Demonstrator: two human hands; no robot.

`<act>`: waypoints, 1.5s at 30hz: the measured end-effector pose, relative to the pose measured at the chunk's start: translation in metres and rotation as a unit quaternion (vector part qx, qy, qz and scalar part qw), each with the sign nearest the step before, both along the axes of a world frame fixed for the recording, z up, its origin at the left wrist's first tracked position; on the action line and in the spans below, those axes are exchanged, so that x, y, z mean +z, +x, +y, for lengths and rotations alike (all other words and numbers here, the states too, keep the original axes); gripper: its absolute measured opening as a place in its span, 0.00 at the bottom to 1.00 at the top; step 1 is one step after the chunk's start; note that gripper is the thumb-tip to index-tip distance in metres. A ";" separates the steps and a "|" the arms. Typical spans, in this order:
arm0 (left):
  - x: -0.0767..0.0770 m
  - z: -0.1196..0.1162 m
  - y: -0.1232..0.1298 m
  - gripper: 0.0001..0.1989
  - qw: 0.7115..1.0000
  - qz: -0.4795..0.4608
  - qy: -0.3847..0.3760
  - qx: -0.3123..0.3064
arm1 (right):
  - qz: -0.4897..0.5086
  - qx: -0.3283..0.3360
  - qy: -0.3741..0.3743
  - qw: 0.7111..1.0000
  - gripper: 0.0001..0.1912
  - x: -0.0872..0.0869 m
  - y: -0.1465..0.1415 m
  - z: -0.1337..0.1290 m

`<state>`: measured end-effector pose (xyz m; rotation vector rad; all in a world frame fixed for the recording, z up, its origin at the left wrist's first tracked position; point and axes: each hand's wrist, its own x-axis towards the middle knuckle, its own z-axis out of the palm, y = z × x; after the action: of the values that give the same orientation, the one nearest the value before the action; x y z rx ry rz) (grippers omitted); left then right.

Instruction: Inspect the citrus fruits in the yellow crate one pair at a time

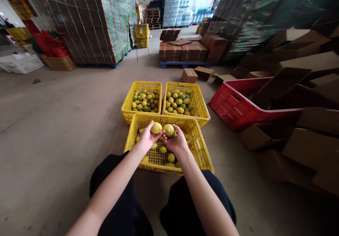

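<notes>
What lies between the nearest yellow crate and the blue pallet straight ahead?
Two yellow crates holding fruit, then two small cardboard boxes, in the head view.

A yellow fruit (156, 128) and greener fruit (168, 130) sit above the near yellow crate (203, 158).

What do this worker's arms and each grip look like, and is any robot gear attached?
These are human, not robotic. The left arm and right arm are slim and bare as far as they show, without sleeves, cables or visible markings. The left grip and right grip are ungloved, five-fingered hands; no watch shows. Below are dark trousers.
</notes>
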<state>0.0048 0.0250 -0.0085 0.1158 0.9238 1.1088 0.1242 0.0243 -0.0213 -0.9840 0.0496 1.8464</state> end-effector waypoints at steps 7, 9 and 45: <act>-0.016 -0.003 0.002 0.22 0.962 0.204 0.173 0.059 | -0.147 -0.064 0.095 0.982 0.10 -0.008 -0.001 0.001; -0.022 -0.002 0.001 0.23 0.910 0.309 0.267 0.074 | -0.227 -0.089 0.160 0.956 0.21 -0.010 -0.001 -0.001; -0.017 -0.005 -0.007 0.21 0.700 0.526 0.472 0.105 | -0.632 -0.140 0.414 0.640 0.27 -0.005 0.003 -0.014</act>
<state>-0.0019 0.0204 -0.0260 1.6911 1.2581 1.6693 0.1267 0.0104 -0.0267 -1.2313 -1.3000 0.3916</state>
